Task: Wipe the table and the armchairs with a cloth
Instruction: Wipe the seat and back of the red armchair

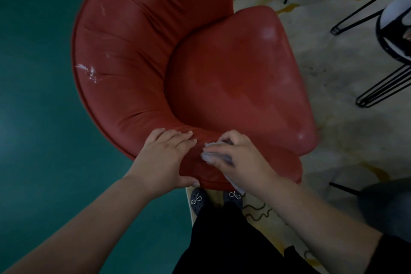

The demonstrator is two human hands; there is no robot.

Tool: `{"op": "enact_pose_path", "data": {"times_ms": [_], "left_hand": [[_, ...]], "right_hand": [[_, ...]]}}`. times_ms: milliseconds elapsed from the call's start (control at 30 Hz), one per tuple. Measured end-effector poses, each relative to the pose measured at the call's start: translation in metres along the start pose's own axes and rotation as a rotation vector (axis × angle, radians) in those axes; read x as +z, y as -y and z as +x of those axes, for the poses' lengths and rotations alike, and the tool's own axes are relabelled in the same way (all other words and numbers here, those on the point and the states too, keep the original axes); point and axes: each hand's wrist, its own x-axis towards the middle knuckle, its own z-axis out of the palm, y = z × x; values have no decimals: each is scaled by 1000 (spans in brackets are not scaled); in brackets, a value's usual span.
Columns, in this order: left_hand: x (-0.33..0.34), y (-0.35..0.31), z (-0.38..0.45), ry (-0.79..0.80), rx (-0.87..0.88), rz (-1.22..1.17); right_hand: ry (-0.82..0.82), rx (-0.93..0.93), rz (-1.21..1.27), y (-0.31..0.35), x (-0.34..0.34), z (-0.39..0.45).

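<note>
Dim, soft, wide-angle view; faint glare on the red armchair (244, 78).

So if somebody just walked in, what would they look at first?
Probably the big red armchair, which fills the middle of the view. Next, the two hands at its near edge: the left hand grips the padded rim while the right hand presses a pale cloth onto it. White scuffs mark the chair's left side.
</note>
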Motion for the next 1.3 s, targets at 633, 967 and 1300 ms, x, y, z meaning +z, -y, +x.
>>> {"op": "enact_pose_path", "data": {"times_ms": [633,967,1300], "left_hand": [[5,1,2,-17,-18,-20],[-5,11,-15,-135,-82,-150],[-18,79,-38,-191,-264,-118]], "right_hand": [[16,42,-88,-14,2,10],[24,272,58,-19,-14,32],[-67,163,35,15,18,32]]}}
